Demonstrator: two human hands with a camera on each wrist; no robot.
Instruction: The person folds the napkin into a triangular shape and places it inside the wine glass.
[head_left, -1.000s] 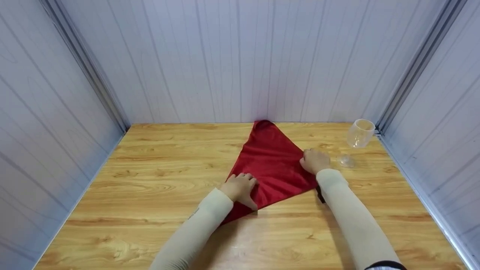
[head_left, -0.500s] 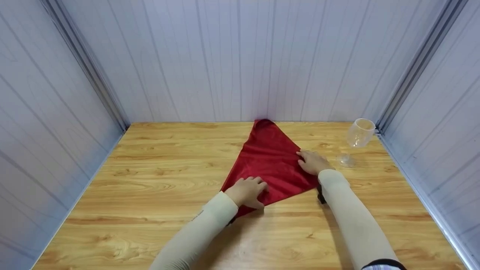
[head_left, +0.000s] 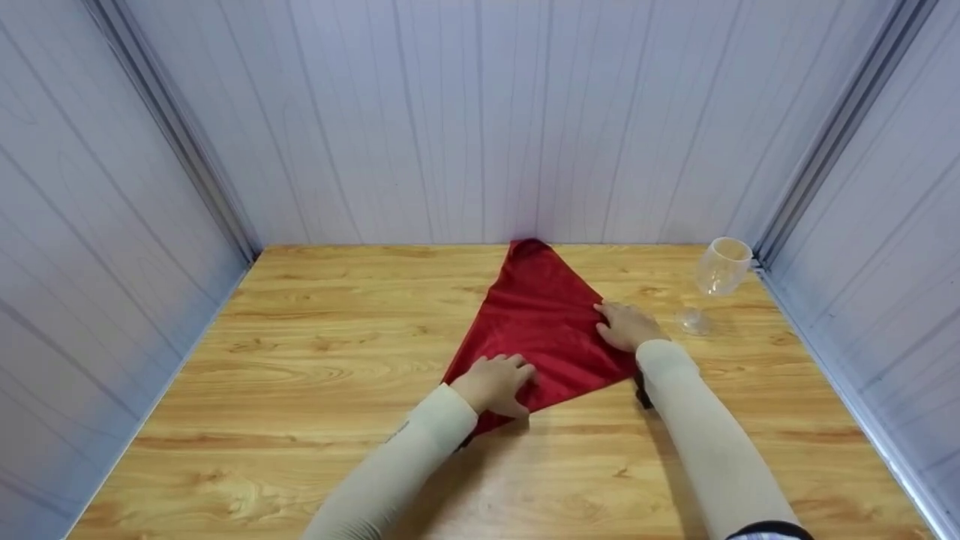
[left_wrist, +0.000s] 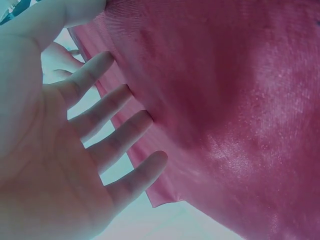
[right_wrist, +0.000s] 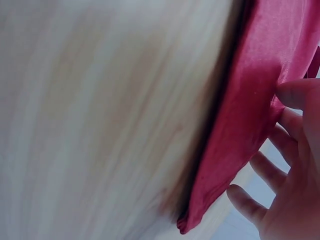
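Note:
A red cloth (head_left: 544,322) lies folded into a triangle on the wooden table (head_left: 300,360), its tip against the back wall. My left hand (head_left: 496,381) rests flat on the cloth's near left corner. In the left wrist view, this left hand (left_wrist: 100,125) has its fingers straight and spread, their tips touching the cloth (left_wrist: 225,100). My right hand (head_left: 625,325) lies on the cloth's right edge. Seen from the right wrist, the right hand (right_wrist: 285,150) has relaxed fingers and its thumb touches the cloth's (right_wrist: 245,100) fold.
A clear stemmed glass (head_left: 716,277) stands at the back right corner, just right of my right hand. Grey panelled walls (head_left: 480,120) close the table in on three sides. Bare wood stretches to the left and along the front.
My left hand slid right and toward me along the cloth's near edge. The right hand's fingers went from curled to flat on the cloth. The cloth's near left corner now lies tucked under my left hand.

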